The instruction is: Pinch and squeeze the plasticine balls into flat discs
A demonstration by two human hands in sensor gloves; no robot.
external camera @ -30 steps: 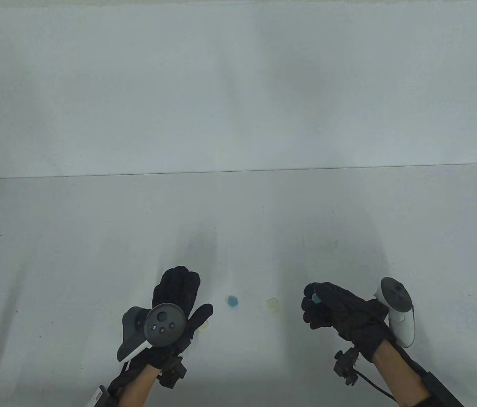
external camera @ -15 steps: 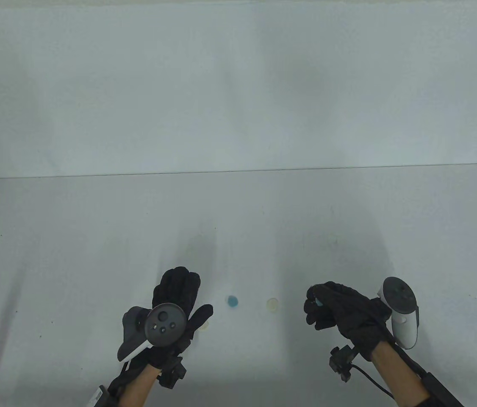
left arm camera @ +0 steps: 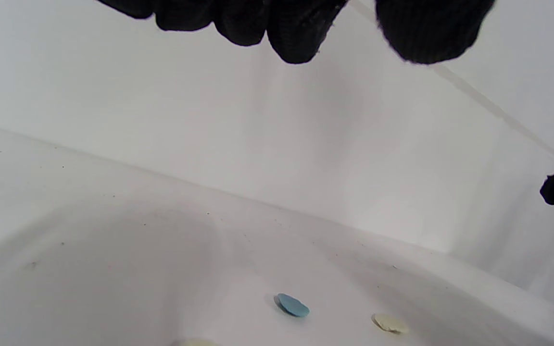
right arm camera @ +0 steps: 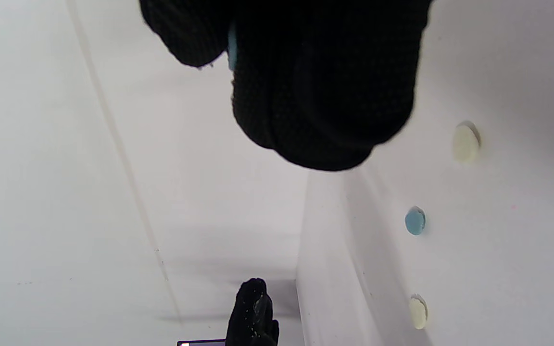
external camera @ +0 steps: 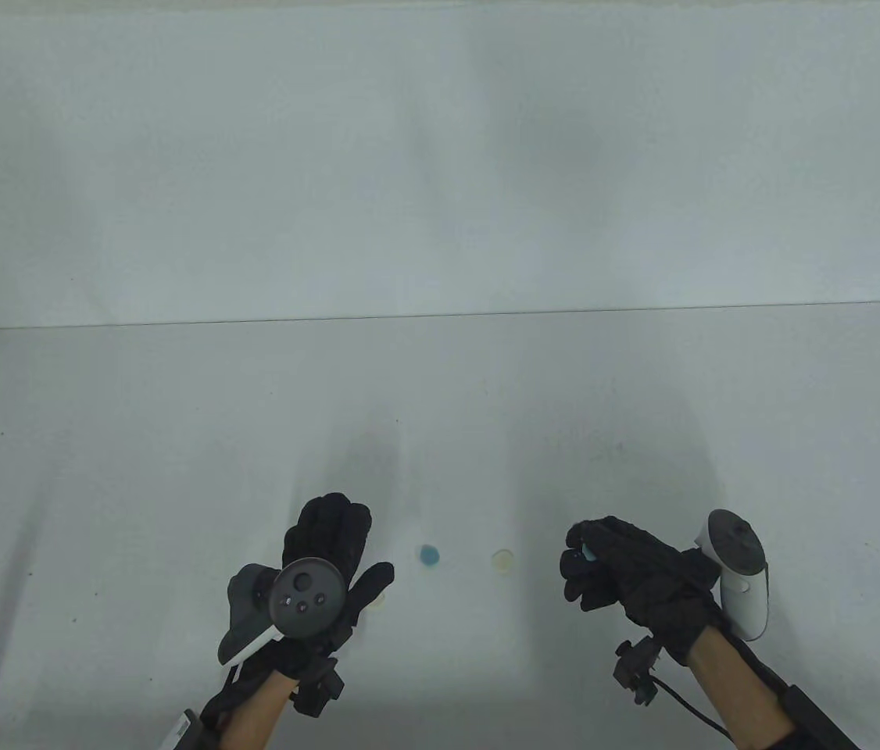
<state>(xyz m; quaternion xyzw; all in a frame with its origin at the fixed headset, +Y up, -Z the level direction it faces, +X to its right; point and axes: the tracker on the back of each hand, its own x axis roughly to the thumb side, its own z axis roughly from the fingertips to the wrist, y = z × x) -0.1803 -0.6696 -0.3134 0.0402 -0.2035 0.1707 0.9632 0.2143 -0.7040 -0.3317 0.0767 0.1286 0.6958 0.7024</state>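
The right hand hovers just above the table with its fingers curled tight around a blue plasticine piece. Only a thin sliver of blue shows between thumb and fingers, where a second ago a larger patch was exposed, so the squeeze appears to have closed further and the piece is probably near disc thickness. The left hand lies spread, fingers apart, holding nothing, low over the table and unchanged over that second. Three flattened pieces lie on the table: a blue disc and a pale yellow disc between the hands, and another pale disc just beside the left thumb, none shifted. The likely next step is releasing the pinched piece beside them.
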